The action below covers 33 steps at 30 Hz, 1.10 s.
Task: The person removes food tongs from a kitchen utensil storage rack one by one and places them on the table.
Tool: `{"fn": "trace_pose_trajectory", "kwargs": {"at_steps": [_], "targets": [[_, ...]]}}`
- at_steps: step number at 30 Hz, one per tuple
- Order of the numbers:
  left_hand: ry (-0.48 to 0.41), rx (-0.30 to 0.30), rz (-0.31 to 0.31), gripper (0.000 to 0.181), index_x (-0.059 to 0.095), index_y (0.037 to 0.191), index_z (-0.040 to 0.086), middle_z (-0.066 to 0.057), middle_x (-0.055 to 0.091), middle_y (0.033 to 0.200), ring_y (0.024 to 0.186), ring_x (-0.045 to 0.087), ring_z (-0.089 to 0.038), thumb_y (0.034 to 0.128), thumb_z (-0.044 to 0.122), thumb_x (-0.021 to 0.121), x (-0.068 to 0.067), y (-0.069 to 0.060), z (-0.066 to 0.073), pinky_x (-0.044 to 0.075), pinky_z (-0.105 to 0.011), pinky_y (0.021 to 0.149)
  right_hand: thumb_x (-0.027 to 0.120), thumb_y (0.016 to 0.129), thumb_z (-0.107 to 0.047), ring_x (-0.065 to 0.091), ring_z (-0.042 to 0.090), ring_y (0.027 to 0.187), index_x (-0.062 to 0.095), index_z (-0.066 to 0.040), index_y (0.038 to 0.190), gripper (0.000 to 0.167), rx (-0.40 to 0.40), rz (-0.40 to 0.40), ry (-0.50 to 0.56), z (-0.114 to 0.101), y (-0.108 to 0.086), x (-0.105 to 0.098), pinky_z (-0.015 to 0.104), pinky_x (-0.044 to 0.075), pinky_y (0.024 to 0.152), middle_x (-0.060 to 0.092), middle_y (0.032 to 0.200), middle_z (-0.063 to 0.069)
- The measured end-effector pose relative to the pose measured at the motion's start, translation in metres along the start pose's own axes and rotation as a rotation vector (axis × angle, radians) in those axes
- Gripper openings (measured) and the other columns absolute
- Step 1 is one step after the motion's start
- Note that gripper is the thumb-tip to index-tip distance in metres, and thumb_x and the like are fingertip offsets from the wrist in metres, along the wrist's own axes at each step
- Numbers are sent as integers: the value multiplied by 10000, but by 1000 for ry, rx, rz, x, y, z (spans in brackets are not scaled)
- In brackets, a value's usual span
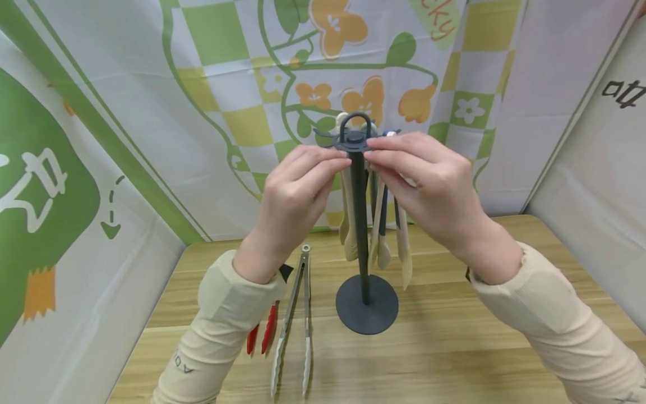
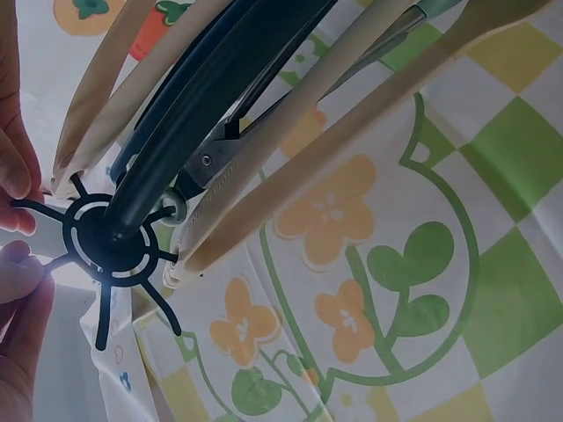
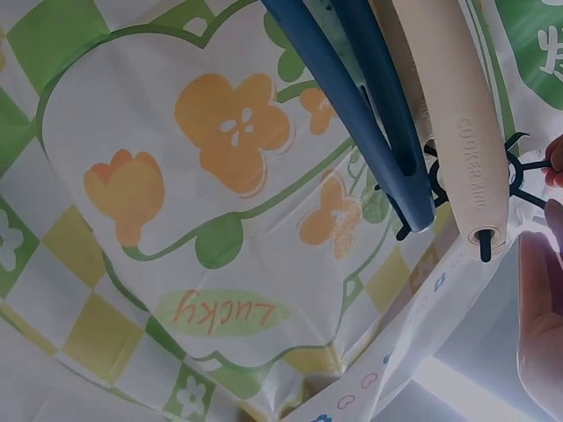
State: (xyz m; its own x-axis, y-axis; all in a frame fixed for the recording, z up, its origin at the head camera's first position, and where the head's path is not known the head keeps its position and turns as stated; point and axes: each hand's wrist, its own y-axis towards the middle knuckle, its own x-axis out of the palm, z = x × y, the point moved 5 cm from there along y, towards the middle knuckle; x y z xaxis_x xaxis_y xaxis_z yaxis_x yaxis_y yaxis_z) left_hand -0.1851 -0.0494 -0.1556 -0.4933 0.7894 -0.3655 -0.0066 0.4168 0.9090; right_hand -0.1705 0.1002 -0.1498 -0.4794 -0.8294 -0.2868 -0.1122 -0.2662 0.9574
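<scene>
A dark utensil stand (image 1: 360,224) rises upright from a round base, with a loop on top. Fingertips of my left hand (image 1: 303,182) pinch the left side of its hook ring (image 2: 110,242). On the ring's right side, my right hand (image 1: 429,177) pinches a hook between thumb and fingers. Several utensils hang from the far hooks, among them a cream handle with raised lettering (image 3: 462,114), a navy-blue looped handle (image 3: 361,114) and a wooden handle (image 2: 334,141). In the head view, the hands partly cover these utensils.
Metal tongs with pale wavy tips (image 1: 307,314) lie spread on the wooden table (image 1: 429,359), left of the stand's base. Red tips (image 1: 270,328) of another tool show beside them, partly behind my left sleeve. A patterned cloth (image 1: 227,123) hangs close behind the stand.
</scene>
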Motion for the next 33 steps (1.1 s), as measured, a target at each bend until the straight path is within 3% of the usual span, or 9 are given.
{"fn": "trace_pose_trajectory", "kwargs": {"at_steps": [12, 18, 25, 33], "targets": [[-11, 2, 1, 174, 692, 854, -48, -143, 676, 882, 817, 614, -258, 864, -78, 521, -2, -1, -1, 505, -268, 797, 728, 698, 42, 628, 286, 872, 686, 36, 931, 237, 112, 92, -55, 6, -19, -9, 230, 479, 865, 677, 973, 132], [-17, 2, 7, 177, 692, 852, -45, -137, 677, 876, 816, 614, -255, 860, -86, 519, -1, -1, -1, 509, -264, 789, 758, 681, 2, 619, 294, 926, 669, 45, 976, 311, 210, 146, -75, 10, -36, -10, 244, 479, 873, 660, 1008, 159], [-19, -6, 16, 160, 686, 850, -54, -141, 676, 876, 809, 615, -251, 850, -96, 532, 0, -1, -2, 508, -251, 785, 789, 656, -19, 606, 296, 901, 621, 59, 1061, 445, 357, 176, -117, 14, -59, -4, 175, 469, 855, 634, 1024, 176], [-23, -17, 20, 162, 681, 860, -53, -133, 673, 881, 798, 607, -241, 844, -105, 529, -1, -1, -1, 512, -243, 758, 796, 673, -64, 572, 268, 977, 547, 97, 1142, 555, 517, 149, -139, 17, -91, 11, 236, 483, 871, 586, 1055, 204]]}}
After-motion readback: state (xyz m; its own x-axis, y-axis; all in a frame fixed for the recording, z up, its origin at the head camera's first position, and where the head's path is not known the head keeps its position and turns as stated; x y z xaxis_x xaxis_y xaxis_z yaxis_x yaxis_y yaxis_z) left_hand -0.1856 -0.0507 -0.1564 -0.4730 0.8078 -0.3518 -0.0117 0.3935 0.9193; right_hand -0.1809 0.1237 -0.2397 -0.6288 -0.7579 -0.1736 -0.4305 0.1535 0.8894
